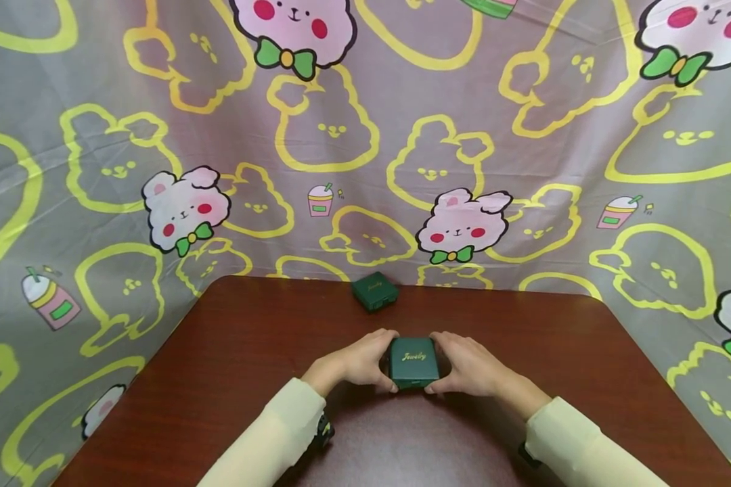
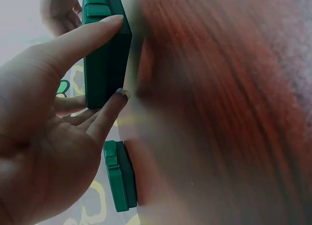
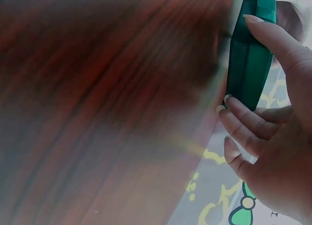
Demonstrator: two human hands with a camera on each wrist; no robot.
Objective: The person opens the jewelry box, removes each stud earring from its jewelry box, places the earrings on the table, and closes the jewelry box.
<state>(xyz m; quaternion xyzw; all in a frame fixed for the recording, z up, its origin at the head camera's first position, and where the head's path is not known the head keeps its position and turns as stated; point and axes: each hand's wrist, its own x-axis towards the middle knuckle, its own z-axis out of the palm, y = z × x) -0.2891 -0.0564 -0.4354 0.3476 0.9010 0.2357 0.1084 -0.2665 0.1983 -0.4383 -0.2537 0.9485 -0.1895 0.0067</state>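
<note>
A dark green jewelry box with gold "Jewelry" lettering on its lid is held between both hands, lid closed and facing up. My left hand grips its left side, thumb at the front corner and fingers toward the back. On the opposite side my right hand grips it the same way. In the left wrist view the box shows its front clasp under the thumb. The right wrist view shows the box pinched between thumb and fingertips, its underside close over the table.
A second green jewelry box, also closed, sits at the back edge of the reddish-brown wooden table, turned at an angle. Behind and on both sides hangs a grey cloth with cartoon animals. Cream sleeves cover both forearms.
</note>
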